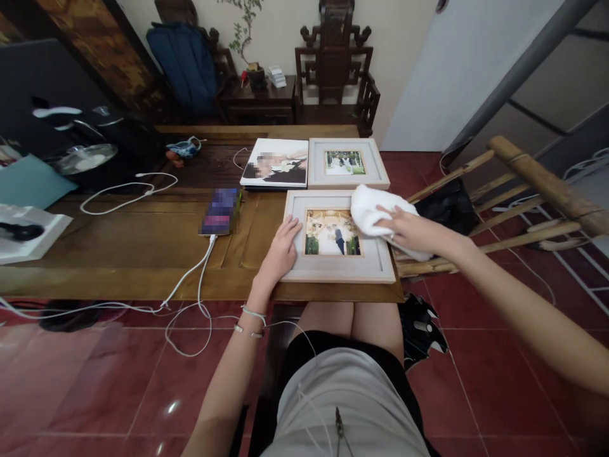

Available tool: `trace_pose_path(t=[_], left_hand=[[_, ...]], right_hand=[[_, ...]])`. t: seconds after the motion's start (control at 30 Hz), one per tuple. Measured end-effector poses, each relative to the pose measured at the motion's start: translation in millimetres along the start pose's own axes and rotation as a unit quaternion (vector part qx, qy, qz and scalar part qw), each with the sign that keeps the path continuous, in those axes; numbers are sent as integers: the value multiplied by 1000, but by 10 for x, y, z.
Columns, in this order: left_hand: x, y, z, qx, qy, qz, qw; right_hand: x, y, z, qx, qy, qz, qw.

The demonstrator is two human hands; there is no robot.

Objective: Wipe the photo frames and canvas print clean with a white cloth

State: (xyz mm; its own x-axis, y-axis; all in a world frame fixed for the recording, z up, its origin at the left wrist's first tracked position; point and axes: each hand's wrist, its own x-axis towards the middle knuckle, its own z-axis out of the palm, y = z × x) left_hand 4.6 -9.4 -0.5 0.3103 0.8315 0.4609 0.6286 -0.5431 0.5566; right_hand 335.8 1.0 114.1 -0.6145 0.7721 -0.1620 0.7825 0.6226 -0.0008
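A light wooden picture frame lies flat at the table's front right, with a photo of a couple in its middle. My left hand rests on the frame's left border, fingers stretched out along the edge. My right hand is closed on a bunched white cloth. The cloth touches the frame's upper right and covers that corner; part of it hangs past the right edge. Behind lie a second light frame with an outdoor photo and a white photo album with a picture on its cover.
A phone with a white charging cable lies left of the frame. Farther left are a kettle, a teal item and a white box. A bamboo chair stands close on the right.
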Motion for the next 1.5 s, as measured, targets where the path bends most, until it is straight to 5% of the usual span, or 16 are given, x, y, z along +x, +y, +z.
trace_pose_path(t=[0.1,0.23,0.63,1.0,1.17,1.33,1.5], left_hand=[[5,12,-8,-2,-4,-2,1000],[6,21,-3,-1,15,0,1000],[-2,6,41,7,25,4,1000],[-4,15,2,-4,16,-8,1000],[-1,24,27,-15,31,-2,999],[7,9,53,-3,42,6,999],[6,16,66,0,40,-3,999]], right_hand=[[338,267,58,-50,69,-25,996],[496,184,185,-96,94,-43,990],[-438,-793,-7,-9,-29,-42,999],[378,-212,94,-17,48,63,997],[20,-571,178,-59,76,5,995],[-493,-1010,164,-28,30,16,999],[-412,-1184,91,-7,-13,28,999]])
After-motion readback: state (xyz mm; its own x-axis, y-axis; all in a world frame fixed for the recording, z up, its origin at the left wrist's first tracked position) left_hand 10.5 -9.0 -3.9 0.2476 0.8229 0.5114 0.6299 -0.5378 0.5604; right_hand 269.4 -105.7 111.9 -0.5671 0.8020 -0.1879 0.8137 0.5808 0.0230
